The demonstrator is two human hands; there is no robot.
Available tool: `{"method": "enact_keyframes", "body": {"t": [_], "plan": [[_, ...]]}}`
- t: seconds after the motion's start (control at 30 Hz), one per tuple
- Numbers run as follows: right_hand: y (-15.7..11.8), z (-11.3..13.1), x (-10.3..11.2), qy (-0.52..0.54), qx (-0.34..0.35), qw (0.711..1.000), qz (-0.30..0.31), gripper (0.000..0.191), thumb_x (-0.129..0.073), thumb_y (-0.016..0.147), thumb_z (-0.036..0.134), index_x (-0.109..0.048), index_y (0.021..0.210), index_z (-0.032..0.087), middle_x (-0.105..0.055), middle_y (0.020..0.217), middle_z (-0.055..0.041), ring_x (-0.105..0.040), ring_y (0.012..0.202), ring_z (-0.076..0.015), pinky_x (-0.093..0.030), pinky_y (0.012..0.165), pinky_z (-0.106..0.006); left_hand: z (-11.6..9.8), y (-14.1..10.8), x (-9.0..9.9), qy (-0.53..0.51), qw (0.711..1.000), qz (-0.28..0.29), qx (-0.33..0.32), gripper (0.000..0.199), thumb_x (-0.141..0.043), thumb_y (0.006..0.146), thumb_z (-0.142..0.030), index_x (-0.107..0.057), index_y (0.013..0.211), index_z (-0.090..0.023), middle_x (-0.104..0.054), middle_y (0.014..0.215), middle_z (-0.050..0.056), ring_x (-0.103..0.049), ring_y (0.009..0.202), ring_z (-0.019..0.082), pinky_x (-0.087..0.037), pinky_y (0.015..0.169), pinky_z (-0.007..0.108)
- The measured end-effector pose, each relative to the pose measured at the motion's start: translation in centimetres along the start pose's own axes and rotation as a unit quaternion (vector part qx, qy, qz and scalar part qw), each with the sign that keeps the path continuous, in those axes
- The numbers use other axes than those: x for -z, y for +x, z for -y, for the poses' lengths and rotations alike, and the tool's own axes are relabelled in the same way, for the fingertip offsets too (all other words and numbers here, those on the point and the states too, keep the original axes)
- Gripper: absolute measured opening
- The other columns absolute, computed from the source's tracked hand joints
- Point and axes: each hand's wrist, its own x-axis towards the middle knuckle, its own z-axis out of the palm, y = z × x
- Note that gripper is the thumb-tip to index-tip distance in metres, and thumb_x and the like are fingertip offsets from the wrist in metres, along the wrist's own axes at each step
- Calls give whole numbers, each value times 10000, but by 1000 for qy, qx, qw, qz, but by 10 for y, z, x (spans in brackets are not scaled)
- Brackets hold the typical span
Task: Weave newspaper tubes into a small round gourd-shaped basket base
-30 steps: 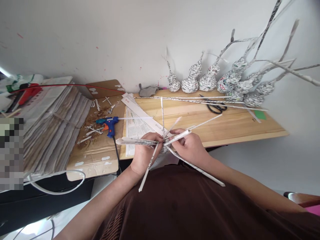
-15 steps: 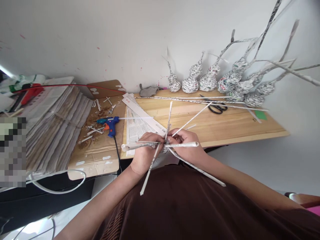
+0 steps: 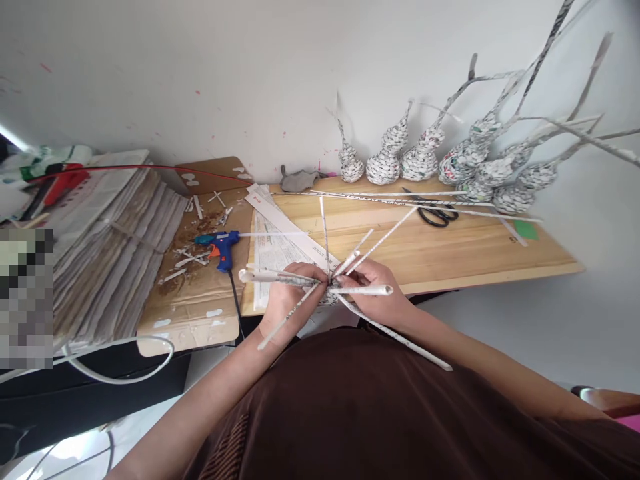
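Note:
Between my two hands, over the table's front edge, is a small woven newspaper piece (image 3: 329,298), with several rolled paper tubes (image 3: 367,291) fanning out from its top. My left hand (image 3: 295,297) is closed around its left side, thumb and fingers pinching near the point where the tubes meet. From the right, my right hand (image 3: 373,287) is closed on the same spot, fingertips close to the left ones. One tube (image 3: 395,341) slants down below my right forearm. The lower part of the woven piece is mostly hidden by my hands.
Several woven paper gourds (image 3: 384,167) line the wall, some with long tubes sticking out. Black scissors (image 3: 436,215) and long paper tubes lie on the wooden table (image 3: 475,257). A blue glue gun (image 3: 227,248) rests on cardboard (image 3: 200,333) beside a newspaper stack (image 3: 125,247).
The tube at the lower left has swung up and left, across my left hand. The tubes at the top have shifted too, one leaning further left. Both hands keep their grip.

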Motion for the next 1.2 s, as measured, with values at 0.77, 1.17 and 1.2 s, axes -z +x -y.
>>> {"method": "enact_keyframes", "body": {"t": [0.77,1.17,1.2], "plan": [[19,21,18,75,-174,979,77,126,-615,857,265,-681,800,174,-669,623,-8,-641,565,-138,-511,544,-241,2,9,13,-12,991,89,-97,103,-606,922,-227,-705,942,-205,-751,887,29,-672,844,174,-531,806,322],[21,7,17,142,-225,963,43,134,-595,893,253,-645,819,154,-663,665,-17,-646,513,-116,-538,470,-216,4,12,8,-17,986,96,-132,170,-534,896,-109,-683,902,-190,-709,902,47,-630,868,169,-508,839,333],[21,5,16,152,-225,962,41,138,-598,894,262,-650,824,156,-664,665,-17,-650,517,-119,-537,464,-217,5,12,9,-20,985,102,-141,169,-532,900,-117,-683,910,-192,-713,920,50,-633,875,171,-508,845,336]]}}
